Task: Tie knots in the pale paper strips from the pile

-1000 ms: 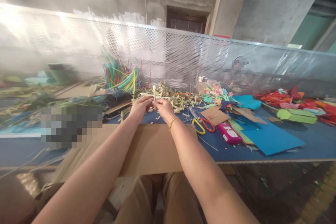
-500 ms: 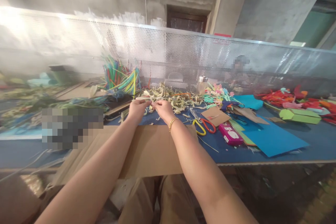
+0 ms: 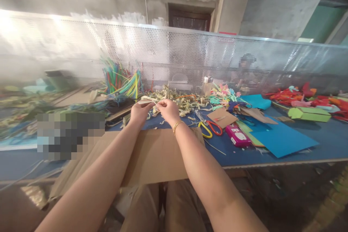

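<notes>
My left hand [image 3: 139,113] and my right hand [image 3: 169,111] almost meet above the far edge of a brown cardboard sheet [image 3: 157,152]. Both are closed in a pinch around a thin pale strip [image 3: 147,101], whose end sticks out over the left fingers. Whether it is paper or husk I cannot make out. Right behind the fingers lies a tangled heap of pale yellow-green strips [image 3: 187,104]. A gold chain bracelet circles my right wrist.
Right of my hands lie scissors with yellow and red handles [image 3: 214,129], a purple box [image 3: 237,136] and blue card sheets [image 3: 285,137]. Coloured pipe cleaners [image 3: 116,79] stand behind on the left. A perforated metal screen [image 3: 187,50] closes the back; a person shows beyond it.
The right-hand fingers have curled and risen slightly against the left ones. The whole view has shifted a little; the strip stays between the hands.
</notes>
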`<state>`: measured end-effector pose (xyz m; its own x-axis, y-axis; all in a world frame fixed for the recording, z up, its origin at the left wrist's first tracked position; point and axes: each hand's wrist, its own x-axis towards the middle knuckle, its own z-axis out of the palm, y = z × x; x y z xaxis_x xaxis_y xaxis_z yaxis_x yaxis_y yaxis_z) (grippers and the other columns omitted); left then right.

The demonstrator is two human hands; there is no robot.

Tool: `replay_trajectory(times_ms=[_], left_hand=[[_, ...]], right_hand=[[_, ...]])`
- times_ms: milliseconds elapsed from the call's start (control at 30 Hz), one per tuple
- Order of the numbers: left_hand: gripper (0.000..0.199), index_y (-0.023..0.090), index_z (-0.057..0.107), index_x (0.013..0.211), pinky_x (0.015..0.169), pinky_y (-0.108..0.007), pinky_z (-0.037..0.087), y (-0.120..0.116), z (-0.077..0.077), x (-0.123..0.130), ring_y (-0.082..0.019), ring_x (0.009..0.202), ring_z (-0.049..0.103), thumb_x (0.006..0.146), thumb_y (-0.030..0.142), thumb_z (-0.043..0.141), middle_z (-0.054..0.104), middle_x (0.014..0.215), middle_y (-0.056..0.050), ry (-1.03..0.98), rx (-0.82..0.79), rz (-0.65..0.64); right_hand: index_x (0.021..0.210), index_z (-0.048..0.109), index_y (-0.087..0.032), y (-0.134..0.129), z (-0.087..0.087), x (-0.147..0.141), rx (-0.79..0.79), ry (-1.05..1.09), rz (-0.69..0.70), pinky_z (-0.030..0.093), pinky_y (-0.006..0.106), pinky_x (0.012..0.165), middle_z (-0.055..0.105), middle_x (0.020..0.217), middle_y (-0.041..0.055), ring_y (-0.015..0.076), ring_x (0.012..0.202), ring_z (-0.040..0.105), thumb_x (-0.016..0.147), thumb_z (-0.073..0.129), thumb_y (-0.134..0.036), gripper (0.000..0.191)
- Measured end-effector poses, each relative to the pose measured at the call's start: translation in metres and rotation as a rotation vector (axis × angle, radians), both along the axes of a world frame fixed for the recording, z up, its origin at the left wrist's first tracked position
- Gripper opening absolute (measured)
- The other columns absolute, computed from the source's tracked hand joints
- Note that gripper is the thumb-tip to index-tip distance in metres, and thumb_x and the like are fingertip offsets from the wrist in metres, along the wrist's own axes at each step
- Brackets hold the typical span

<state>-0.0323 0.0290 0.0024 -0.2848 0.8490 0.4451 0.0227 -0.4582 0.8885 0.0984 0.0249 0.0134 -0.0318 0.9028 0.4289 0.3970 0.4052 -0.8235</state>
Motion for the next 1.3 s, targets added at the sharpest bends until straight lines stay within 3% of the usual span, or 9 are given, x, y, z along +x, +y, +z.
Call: replay_trajectory(times_ms=[233,433,533,667,867,1033,1200,1300], left_hand=[[0.030,0.016,0.073,0.073,0.060,-0.026,0.040,-0.001,-0.001,-0.002,-0.014,0.061,0.054,0.051,0.035,0.080,0.068,0.068,-0.002,0.095,-0.101,0.063],[0.032,0.016,0.073,0.076,0.069,-0.028,0.043,-0.001,0.000,-0.001,-0.017,0.071,0.059,0.050,0.033,0.081,0.071,0.076,-0.004,0.047,-0.064,0.018],[0.029,0.015,0.073,0.075,0.072,-0.029,0.044,0.000,0.000,-0.002,-0.019,0.075,0.060,0.053,0.033,0.079,0.071,0.076,-0.005,0.076,-0.064,0.026],[0.025,0.014,0.071,0.068,0.060,-0.028,0.041,0.000,0.001,-0.002,-0.016,0.061,0.055,0.060,0.038,0.071,0.064,0.061,-0.002,0.100,-0.127,0.047],[0.024,0.016,0.063,0.073,0.053,-0.024,0.036,-0.004,0.004,0.000,-0.013,0.055,0.052,0.053,0.026,0.072,0.062,0.061,0.000,-0.042,-0.098,0.026],[0.019,0.016,0.063,0.068,0.051,-0.024,0.035,-0.005,0.005,0.001,-0.011,0.051,0.047,0.053,0.024,0.071,0.057,0.054,0.002,0.006,-0.105,0.014],[0.026,0.014,0.067,0.069,0.053,-0.026,0.038,-0.005,0.005,0.003,-0.014,0.055,0.052,0.051,0.029,0.078,0.063,0.058,-0.002,0.033,-0.107,-0.053],[0.031,0.014,0.067,0.070,0.055,-0.026,0.040,-0.005,0.004,0.001,-0.013,0.058,0.055,0.048,0.030,0.081,0.066,0.065,-0.004,0.045,-0.072,-0.026]], right_hand=[[0.080,0.070,-0.025,-0.009,0.008,0.006,0.107,-0.249,-0.162,0.040,0.028,0.075,0.071,0.079,0.0008,0.0171,0.081,0.063,0.081,0.058,-0.031,0.013],[0.076,0.069,-0.024,-0.013,0.010,0.006,0.117,-0.319,-0.213,0.038,0.028,0.078,0.071,0.075,-0.0004,0.0160,0.079,0.062,0.084,0.054,-0.035,0.020],[0.075,0.068,-0.025,-0.014,0.010,0.005,0.119,-0.328,-0.223,0.038,0.027,0.076,0.071,0.073,-0.0022,0.0151,0.077,0.063,0.084,0.051,-0.036,0.022],[0.074,0.068,-0.025,-0.014,0.009,0.006,0.147,-0.308,-0.235,0.039,0.025,0.071,0.071,0.076,-0.0024,0.0143,0.076,0.063,0.083,0.052,-0.035,0.021],[0.074,0.068,-0.025,-0.013,0.008,0.005,0.150,-0.287,-0.226,0.039,0.024,0.068,0.071,0.075,-0.0032,0.0139,0.074,0.064,0.082,0.054,-0.033,0.018],[0.075,0.068,-0.025,-0.013,0.009,0.005,0.132,-0.263,-0.230,0.041,0.025,0.071,0.071,0.075,-0.0027,0.0144,0.075,0.064,0.081,0.054,-0.032,0.016],[0.074,0.067,-0.024,-0.013,0.011,0.004,0.123,-0.236,-0.244,0.042,0.025,0.070,0.071,0.075,-0.0019,0.0152,0.076,0.065,0.079,0.054,-0.030,0.015],[0.075,0.067,-0.024,-0.013,0.009,0.003,0.132,-0.228,-0.222,0.042,0.025,0.069,0.071,0.075,-0.0024,0.0145,0.074,0.064,0.079,0.055,-0.031,0.015]])
